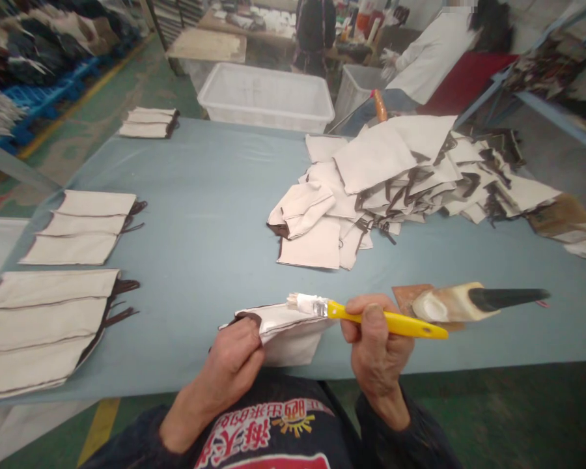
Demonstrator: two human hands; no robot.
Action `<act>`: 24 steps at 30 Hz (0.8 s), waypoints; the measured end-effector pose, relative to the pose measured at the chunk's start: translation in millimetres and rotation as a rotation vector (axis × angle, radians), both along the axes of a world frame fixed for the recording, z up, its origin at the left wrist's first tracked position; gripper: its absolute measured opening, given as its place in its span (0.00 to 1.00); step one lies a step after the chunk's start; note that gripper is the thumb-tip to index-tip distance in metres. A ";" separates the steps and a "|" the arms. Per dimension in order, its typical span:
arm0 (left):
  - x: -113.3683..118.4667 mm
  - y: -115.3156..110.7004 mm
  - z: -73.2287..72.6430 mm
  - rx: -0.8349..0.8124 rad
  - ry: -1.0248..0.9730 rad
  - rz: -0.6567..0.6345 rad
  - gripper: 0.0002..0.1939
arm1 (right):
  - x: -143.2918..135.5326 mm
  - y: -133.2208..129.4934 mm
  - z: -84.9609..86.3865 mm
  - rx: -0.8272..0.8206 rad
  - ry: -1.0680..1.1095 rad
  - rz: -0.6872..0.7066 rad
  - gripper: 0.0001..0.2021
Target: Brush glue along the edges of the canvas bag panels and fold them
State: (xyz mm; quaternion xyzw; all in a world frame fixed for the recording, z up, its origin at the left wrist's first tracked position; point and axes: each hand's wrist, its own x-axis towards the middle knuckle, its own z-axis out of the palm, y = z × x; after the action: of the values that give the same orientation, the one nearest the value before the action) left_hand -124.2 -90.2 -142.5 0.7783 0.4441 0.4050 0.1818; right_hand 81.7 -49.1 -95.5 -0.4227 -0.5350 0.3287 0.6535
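Observation:
My left hand [235, 357] is closed on the dark-edged end of a cream fabric piece [295, 348] at the table's near edge. My right hand [379, 348] grips a paintbrush [415, 326] by its yellow handle. White, paste-like stuff coats the bristles, which lie at the upper edge of the fabric; whether they press on it I cannot tell. Right of my right hand is a cream-coloured container [449, 305] with whitish stuff in its opening and a black tapered part at its far end. It rests on a brown piece [404, 296].
A heap of cream fabric pieces [376, 156] with dark edging covers the back right of the blue table [200, 195]. Stacked pieces [78, 225] line its left side. Beyond the far edge stands a white plastic tub [268, 98]. Two people are farther back.

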 end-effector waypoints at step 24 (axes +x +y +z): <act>-2.0 -6.4 -17.5 0.190 0.155 -0.103 0.11 | -0.9 -31.1 -6.1 -0.269 -0.181 0.351 0.18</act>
State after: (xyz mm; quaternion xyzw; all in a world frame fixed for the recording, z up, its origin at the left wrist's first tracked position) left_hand -126.2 -96.6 -160.0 0.8427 0.3758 0.3742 0.0930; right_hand 80.8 -80.1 -101.5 -0.4340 -0.6081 0.4664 0.4736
